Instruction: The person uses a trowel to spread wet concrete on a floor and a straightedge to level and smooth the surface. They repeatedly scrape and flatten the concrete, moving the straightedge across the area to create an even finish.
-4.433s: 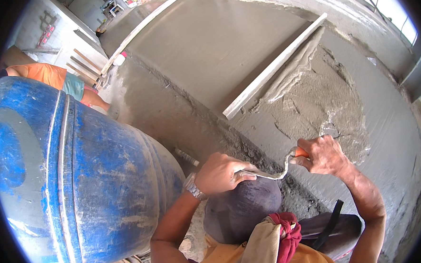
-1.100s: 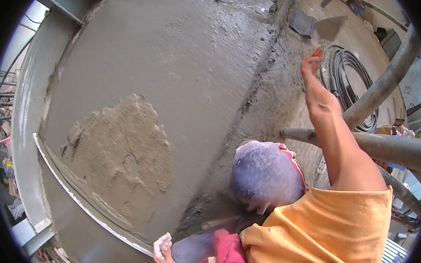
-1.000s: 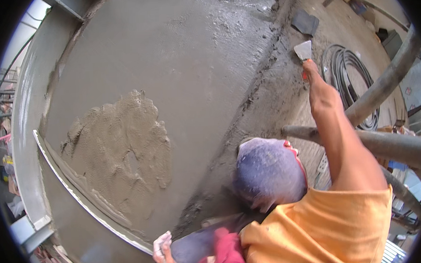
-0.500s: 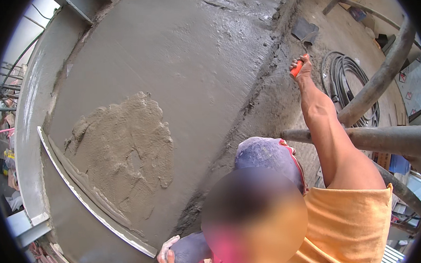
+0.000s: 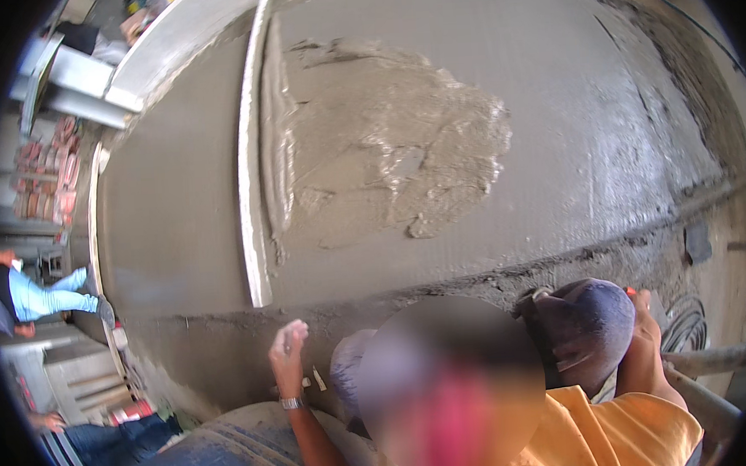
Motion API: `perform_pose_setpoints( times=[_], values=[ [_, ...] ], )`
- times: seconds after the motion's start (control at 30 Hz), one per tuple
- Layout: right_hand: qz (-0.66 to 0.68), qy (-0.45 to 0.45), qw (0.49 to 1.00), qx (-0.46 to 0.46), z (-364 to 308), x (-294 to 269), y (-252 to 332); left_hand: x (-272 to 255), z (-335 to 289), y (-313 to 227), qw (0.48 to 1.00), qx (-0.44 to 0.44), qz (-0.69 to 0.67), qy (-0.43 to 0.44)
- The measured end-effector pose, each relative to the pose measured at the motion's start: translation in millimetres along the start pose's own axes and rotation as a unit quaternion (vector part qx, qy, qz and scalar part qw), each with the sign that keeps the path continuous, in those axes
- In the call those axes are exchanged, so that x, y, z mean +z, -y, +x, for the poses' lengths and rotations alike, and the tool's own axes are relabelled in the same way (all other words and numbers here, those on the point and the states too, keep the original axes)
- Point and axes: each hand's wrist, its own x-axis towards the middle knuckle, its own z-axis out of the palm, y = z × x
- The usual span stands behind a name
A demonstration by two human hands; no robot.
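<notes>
A long pale straightedge (image 5: 250,172) lies across the smooth wet mortar (image 5: 177,201), with a ridge of mortar along its right side. To the right of that ridge spreads a rough, raised heap of mortar (image 5: 436,145). My left hand (image 5: 289,345) is lifted just below the straightedge's near end, apart from it, with fingers loosely bent and nothing in them. Beside my right knee, my right hand (image 5: 645,313) is closed on an orange-handled trowel (image 5: 631,291). Only a bit of its handle shows; the knee and hand hide much of the rest.
A blue drum (image 5: 224,456) stands at the lower left. Two other people are at the left, one in light blue jeans (image 5: 43,297). A dark flat piece (image 5: 696,241), coiled hose (image 5: 686,326) and metal pipes (image 5: 717,357) are at the right. Bricks (image 5: 49,174) are stacked far left.
The view has swung to the left. My left hand has come off my knee toward the straightedge's end. My right hand has drawn back from the floor to beside my knee, still gripping the trowel.
</notes>
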Motion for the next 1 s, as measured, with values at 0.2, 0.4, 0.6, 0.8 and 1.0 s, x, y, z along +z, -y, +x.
perform_pose_setpoints(
  times=[0.2,0.4,0.6,0.8,1.0],
  values=[
    [-0.376,-0.073,0.832,-0.401,10,12,41,-42,43,21,0.968,0.088,0.086,-0.219],
    [-0.212,0.013,0.625,-0.752,-91,109,234,-39,168,75,0.914,0.076,0.261,-0.301],
    [-0.34,0.31,0.676,-0.575,-384,137,182,-48,228,101,0.909,0.094,0.321,-0.248],
    [-0.355,0.111,0.849,-0.376,-225,40,135,-37,246,131,0.904,0.151,0.315,-0.246],
    [-0.424,-0.347,0.821,-0.161,-69,7,63,-36,249,158,0.878,0.176,0.4,-0.195]
  ],
)
